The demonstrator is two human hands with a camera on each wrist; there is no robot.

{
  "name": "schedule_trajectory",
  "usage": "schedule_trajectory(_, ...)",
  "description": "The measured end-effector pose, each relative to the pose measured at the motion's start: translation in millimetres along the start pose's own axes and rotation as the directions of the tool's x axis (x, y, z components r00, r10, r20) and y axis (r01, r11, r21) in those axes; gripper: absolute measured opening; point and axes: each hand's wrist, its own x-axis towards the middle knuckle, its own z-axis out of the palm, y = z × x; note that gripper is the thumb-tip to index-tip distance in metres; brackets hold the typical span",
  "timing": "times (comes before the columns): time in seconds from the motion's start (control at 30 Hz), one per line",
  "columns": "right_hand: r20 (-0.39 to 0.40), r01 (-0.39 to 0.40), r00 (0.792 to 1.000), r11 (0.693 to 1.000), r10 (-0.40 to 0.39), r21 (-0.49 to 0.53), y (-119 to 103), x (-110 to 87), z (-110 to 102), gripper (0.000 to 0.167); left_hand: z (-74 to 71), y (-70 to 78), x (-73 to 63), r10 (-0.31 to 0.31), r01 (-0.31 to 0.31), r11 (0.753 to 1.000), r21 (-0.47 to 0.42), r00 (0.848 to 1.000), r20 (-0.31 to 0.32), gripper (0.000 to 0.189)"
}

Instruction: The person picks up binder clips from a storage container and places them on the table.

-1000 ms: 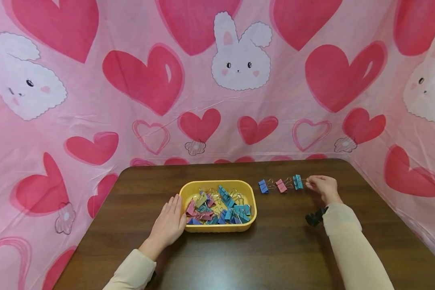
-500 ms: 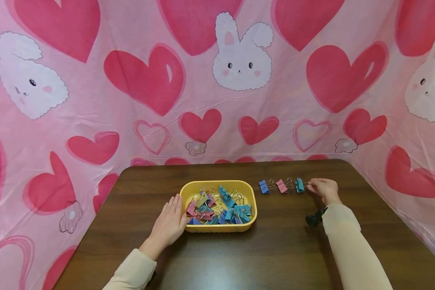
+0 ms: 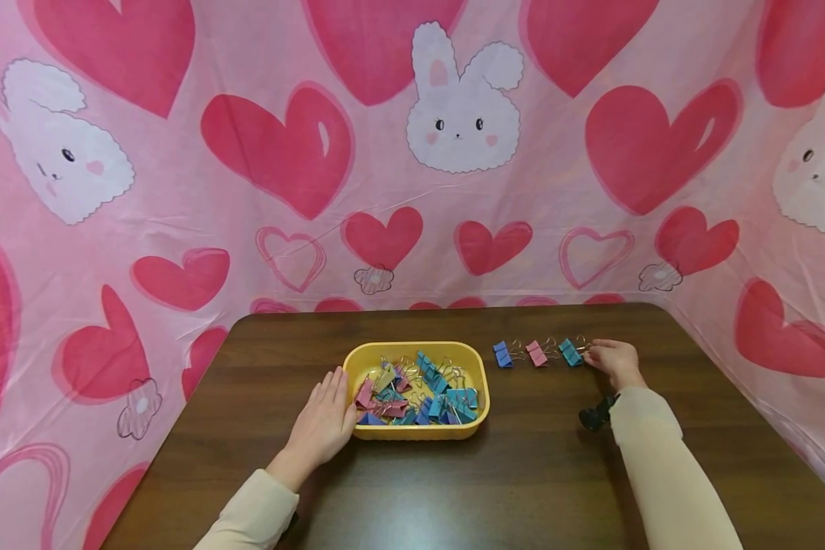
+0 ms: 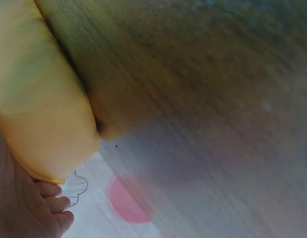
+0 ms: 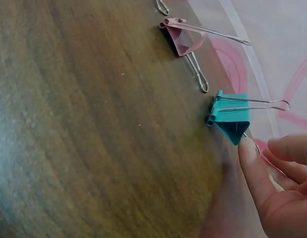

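A teal binder clip [image 3: 571, 352] lies on the table at the right end of a short row, beside a pink binder clip [image 3: 536, 354] and a blue one. My right hand [image 3: 613, 360] is at the teal clip's wire handles. In the right wrist view, one fingertip [image 5: 248, 148] overlaps the lower handle, and a gap shows between it and the bent finger beside it. The upper handle stands free. My left hand [image 3: 325, 416] rests with straight fingers against the left side of the yellow tray [image 3: 412, 433], which holds several clips.
The blue binder clip [image 3: 503, 354] lies nearest the tray in the row. Brown wooden table [image 3: 426, 496] spreads in front of the tray. A pink heart-and-rabbit cloth [image 3: 378, 183] hangs behind the table and along both sides.
The teal clip has come down from an upright, pinched pose to lie angled like the other two, its handles now spread. The right fingers have loosened. The left hand stays at the tray.
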Motion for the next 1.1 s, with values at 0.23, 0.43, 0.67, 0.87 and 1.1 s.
schedule_trajectory(0.23, 0.026, -0.009, 1.0, 0.998, 0.011, -0.068, 3, 0.4, -2, 0.046, 0.8, -0.5, 0.3, 0.007, -0.007, 1.0, -0.001, 1.0, -0.012, 0.063)
schedule_trajectory(0.43, 0.015, 0.019, 1.0, 0.999, -0.018, -0.036, 8, -1.3, -4, 0.047, 0.3, 0.1, 0.3, 0.012, -0.012, 1.0, 0.002, 1.0, -0.011, 0.062)
schedule_trajectory(0.67, -0.018, 0.061, 0.998, 0.995, -0.06, 0.076, 7, -8.8, -10, 0.048, -0.1, 1.3, 0.4, 0.003, -0.003, 1.0, -0.001, 1.0, 0.005, 0.063)
schedule_trajectory(0.87, -0.016, 0.134, 0.991, 0.979, -0.133, 0.155, -5, -13.8, -14, 0.029, -0.4, 1.0, 0.0, -0.005, 0.005, 1.0, -0.002, 1.0, 0.01, 0.064)
schedule_trajectory(1.1, 0.026, 0.243, 0.969, 0.964, -0.247, 0.104, -26, -16.6, -7, 0.027, -0.4, 0.6, 0.5, -0.004, 0.004, 1.0, 0.0, 1.0, 0.005, 0.064)
